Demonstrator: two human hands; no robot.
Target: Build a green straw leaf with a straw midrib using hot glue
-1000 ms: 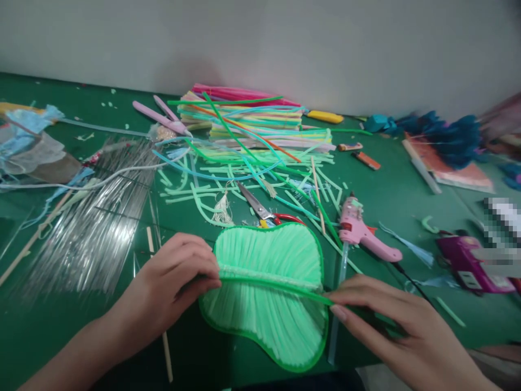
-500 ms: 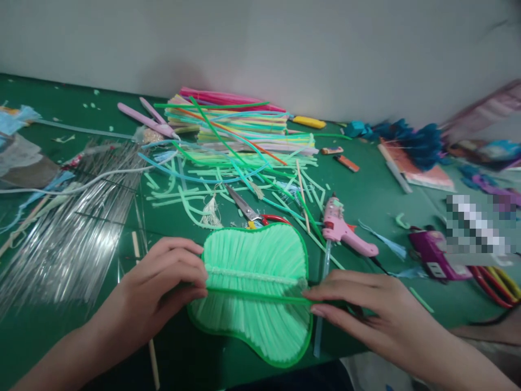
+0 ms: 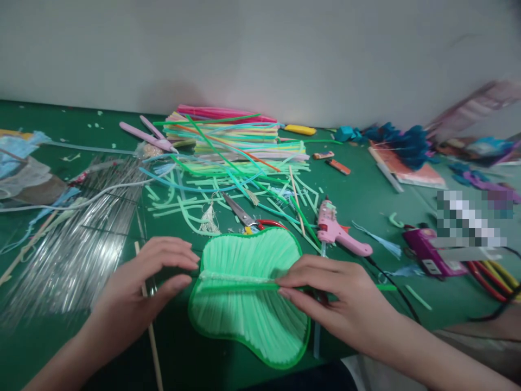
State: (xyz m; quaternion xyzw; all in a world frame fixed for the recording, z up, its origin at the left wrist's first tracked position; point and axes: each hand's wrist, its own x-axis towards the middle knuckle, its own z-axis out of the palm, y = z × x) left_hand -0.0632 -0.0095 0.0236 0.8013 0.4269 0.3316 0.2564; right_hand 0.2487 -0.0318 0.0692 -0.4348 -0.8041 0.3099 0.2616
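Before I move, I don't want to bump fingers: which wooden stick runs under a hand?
The pale wooden stick partly hidden by the left hand; the thin stick near the pink glue gun and the far-left stick lie clear of it.

"What lies toward the back of the green surface?"
"Bright pink fuzzy stems, bundled, with a yellow slim-handled tool just beside."
"And on the right?"
"A pink plastic glue gun, a magenta box-shaped object and, farther back, dark-blue ruffled petals."
"Left?"
"Thin silvery wires, fanned out below a lilac two-armed tool."
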